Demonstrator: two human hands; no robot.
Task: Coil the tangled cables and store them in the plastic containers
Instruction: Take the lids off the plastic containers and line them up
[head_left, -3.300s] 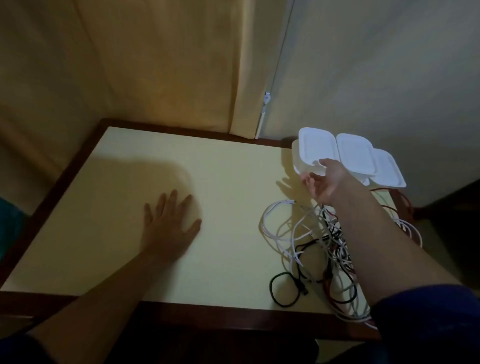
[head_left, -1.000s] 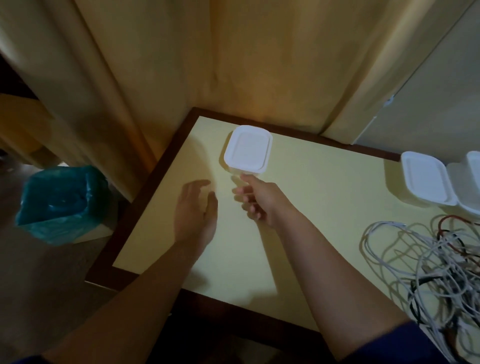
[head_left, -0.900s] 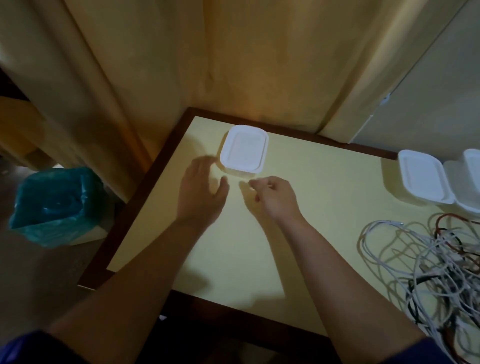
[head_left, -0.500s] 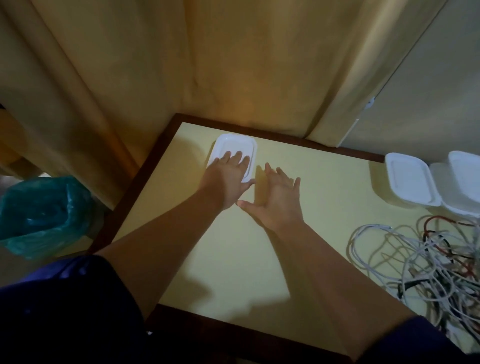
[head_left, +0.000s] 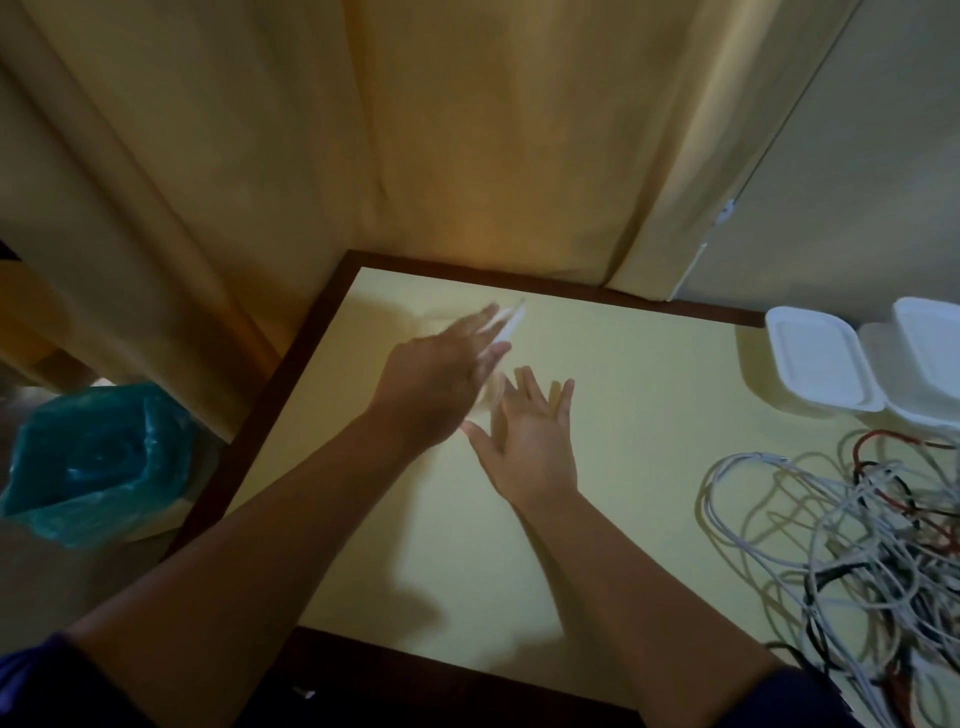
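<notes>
Head view: left hand (head_left: 436, 374), motion-blurred, holds a white lid (head_left: 506, 325) tilted up at the far left of the surface (head_left: 649, 415); its grip cannot be made out. The container beneath is mostly hidden. Right hand (head_left: 535, 441) lies just beside it, fingers spread, holding nothing. Two closed containers (head_left: 815, 364) stand far right. Tangled cables (head_left: 857, 545) lie near right.
</notes>
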